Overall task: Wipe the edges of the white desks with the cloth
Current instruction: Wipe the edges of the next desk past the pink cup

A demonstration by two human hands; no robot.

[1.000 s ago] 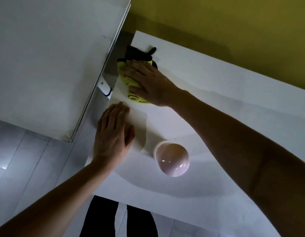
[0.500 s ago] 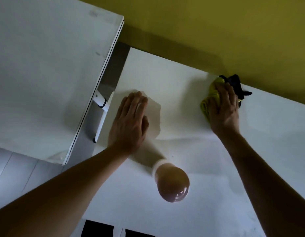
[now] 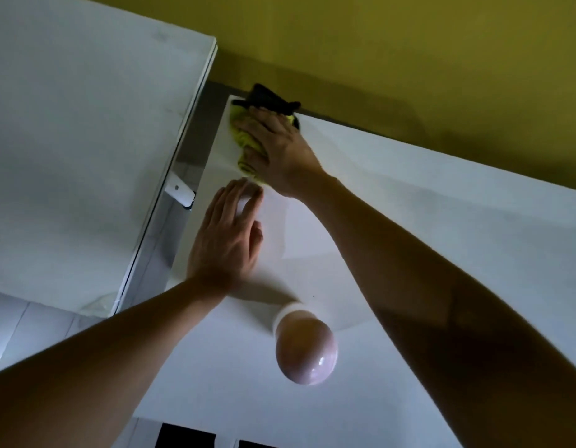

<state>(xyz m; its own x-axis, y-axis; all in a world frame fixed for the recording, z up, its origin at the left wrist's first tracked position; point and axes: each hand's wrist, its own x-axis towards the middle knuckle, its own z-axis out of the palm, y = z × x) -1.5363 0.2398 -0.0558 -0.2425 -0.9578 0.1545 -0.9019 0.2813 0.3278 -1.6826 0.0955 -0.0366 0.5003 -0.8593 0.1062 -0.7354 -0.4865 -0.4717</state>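
One cloth (image 3: 248,142) | yellow-green, black-edged, bunched | desk (image 3: 409,221) corner

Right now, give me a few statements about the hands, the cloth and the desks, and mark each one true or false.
1. The right hand presses the yellow-green and black cloth at the desk's far left corner. True.
2. The left hand is holding the cloth. False: it lies flat on the desk, just below the cloth.
3. The pink round object stands on the same desk as the hands. True.
4. The two white desks touch edge to edge. False: a gap shows between the second desk and this one.
5. The wall behind the desks is blue. False: it is yellow.
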